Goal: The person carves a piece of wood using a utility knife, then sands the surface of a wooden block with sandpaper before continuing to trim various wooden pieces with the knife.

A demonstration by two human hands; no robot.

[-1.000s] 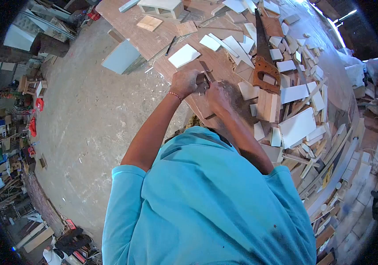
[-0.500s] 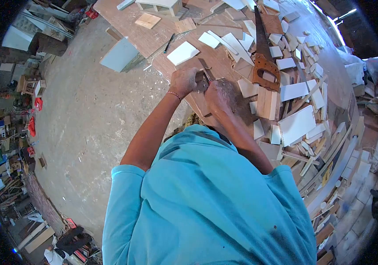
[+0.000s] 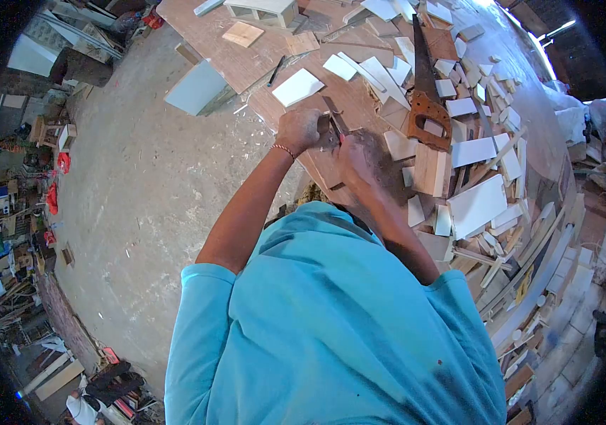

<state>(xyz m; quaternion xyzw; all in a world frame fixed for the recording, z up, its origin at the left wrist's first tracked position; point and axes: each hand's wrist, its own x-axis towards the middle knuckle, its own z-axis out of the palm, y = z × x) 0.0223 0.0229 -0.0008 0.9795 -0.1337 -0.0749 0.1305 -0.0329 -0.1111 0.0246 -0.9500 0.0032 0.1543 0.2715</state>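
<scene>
My left hand (image 3: pixel 299 130) is closed at the near edge of the wooden table (image 3: pixel 264 106), round a small piece too hidden to name. Just right of it, my right hand (image 3: pixel 354 157) wraps round a slim tool with a reddish handle (image 3: pixel 341 137). The tool's thin dark part points away between the hands. A white cut board (image 3: pixel 298 88) lies beyond my left hand, with a black pen (image 3: pixel 276 71) behind it. To the right rests a handsaw (image 3: pixel 427 106) with a brown wooden handle.
Wood offcuts and white boards (image 3: pixel 478 206) are heaped on the right. A pale box-like piece (image 3: pixel 262 11) stands at the table's far side. A pale panel (image 3: pixel 196 88) leans by the left edge. Someone in dark trousers (image 3: pixel 113 383) is at lower left.
The view has shifted slightly. My right hand has moved a little away from my left, and more of the tool and its reddish handle shows between them.
</scene>
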